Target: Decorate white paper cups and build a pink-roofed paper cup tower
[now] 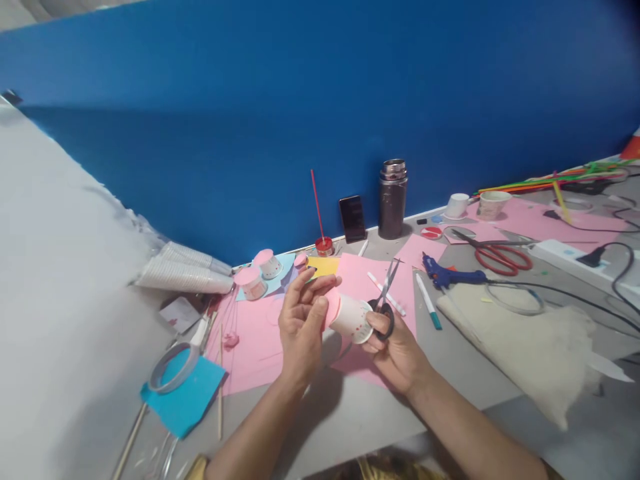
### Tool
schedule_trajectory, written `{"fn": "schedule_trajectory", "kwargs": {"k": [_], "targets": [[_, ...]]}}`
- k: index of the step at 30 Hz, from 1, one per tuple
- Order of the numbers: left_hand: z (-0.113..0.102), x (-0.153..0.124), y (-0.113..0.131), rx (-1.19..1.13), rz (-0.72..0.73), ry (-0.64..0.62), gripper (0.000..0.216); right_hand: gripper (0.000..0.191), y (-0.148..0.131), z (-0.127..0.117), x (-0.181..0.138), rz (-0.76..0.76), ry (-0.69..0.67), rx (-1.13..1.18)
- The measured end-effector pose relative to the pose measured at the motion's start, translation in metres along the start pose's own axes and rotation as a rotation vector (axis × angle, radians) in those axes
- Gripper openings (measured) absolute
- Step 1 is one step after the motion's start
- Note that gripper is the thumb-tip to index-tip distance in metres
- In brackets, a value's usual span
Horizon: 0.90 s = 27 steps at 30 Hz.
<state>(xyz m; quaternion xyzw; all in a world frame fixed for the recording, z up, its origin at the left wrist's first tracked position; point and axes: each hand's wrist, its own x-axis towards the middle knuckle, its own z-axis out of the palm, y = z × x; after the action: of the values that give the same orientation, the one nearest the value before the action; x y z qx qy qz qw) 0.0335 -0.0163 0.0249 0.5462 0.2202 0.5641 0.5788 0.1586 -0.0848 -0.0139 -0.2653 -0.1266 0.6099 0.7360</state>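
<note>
A white paper cup (353,319) with small printed marks lies tilted on its side between my hands, above the table. Pink paper (331,311) covers its left end. My left hand (304,327) pinches that pink end between thumb and fingers, the other fingers raised. The cup's right rim is gripped by my right hand (393,350), whose fingers also pass through the black handles of a pair of scissors (385,300). The scissors' blades point up and away from the cup. Beneath lies a sheet of pink paper (365,273).
Two pink-topped cups (251,283) stand behind left, near stacked paper cups (187,268). A tape roll (175,368) rests on blue paper (193,403). At right lie a blue glue gun (453,275), red-handled scissors (503,259) and a cloth (525,333). A thermos (393,203) stands behind.
</note>
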Motion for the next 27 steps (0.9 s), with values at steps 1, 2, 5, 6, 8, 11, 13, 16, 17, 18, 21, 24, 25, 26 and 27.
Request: {"fn": "schedule_trajectory", "kwargs": {"k": [1, 2, 5, 6, 8, 11, 13, 16, 17, 18, 21, 24, 25, 26, 27], "targets": [[0.001, 0.001, 0.001, -0.039, -0.069, 0.001, 0.045, 0.046, -0.001, 0.000, 0.000, 0.027, -0.013, 0.018], [0.002, 0.001, 0.001, -0.066, -0.124, 0.001, 0.044, 0.047, -0.001, 0.001, 0.000, 0.047, -0.018, 0.027], [0.005, 0.000, -0.001, -0.088, -0.206, 0.008, 0.043, 0.049, 0.000, 0.001, -0.001, 0.049, -0.009, 0.012], [0.006, -0.001, -0.002, -0.086, -0.210, 0.014, 0.044, 0.048, 0.000, 0.000, -0.001, 0.030, -0.005, -0.009], [0.006, -0.002, -0.003, -0.049, -0.190, 0.029, 0.045, 0.044, 0.003, -0.001, -0.001, -0.037, 0.015, -0.064], [0.004, -0.004, -0.002, 0.164, -0.063, 0.026, 0.048, 0.040, 0.008, -0.006, 0.000, -0.136, 0.065, -0.161], [0.002, -0.006, -0.001, 0.343, 0.048, -0.001, 0.053, 0.037, 0.012, -0.010, 0.000, -0.177, 0.090, -0.229], [-0.002, -0.007, 0.000, 0.498, 0.175, -0.022, 0.056, 0.033, 0.016, -0.017, 0.001, -0.222, 0.135, -0.317], [-0.002, -0.007, -0.001, 0.519, 0.210, -0.023, 0.056, 0.032, 0.017, -0.019, 0.001, -0.233, 0.149, -0.343], [-0.003, -0.007, -0.001, 0.532, 0.246, -0.022, 0.055, 0.031, 0.017, -0.020, 0.000, -0.242, 0.160, -0.367], [-0.004, -0.007, -0.004, 0.550, 0.342, -0.031, 0.052, 0.032, 0.016, -0.020, -0.002, -0.261, 0.180, -0.423], [-0.005, -0.007, -0.006, 0.581, 0.330, -0.055, 0.052, 0.033, 0.014, -0.017, -0.004, -0.268, 0.189, -0.430], [-0.006, -0.007, -0.006, 0.594, 0.303, -0.063, 0.052, 0.033, 0.013, -0.016, -0.004, -0.268, 0.185, -0.425], [-0.006, -0.007, -0.006, 0.607, 0.273, -0.070, 0.052, 0.033, 0.013, -0.015, -0.004, -0.264, 0.176, -0.422], [-0.006, -0.007, -0.006, 0.619, 0.245, -0.075, 0.053, 0.033, 0.013, -0.015, -0.004, -0.258, 0.166, -0.420]]}}
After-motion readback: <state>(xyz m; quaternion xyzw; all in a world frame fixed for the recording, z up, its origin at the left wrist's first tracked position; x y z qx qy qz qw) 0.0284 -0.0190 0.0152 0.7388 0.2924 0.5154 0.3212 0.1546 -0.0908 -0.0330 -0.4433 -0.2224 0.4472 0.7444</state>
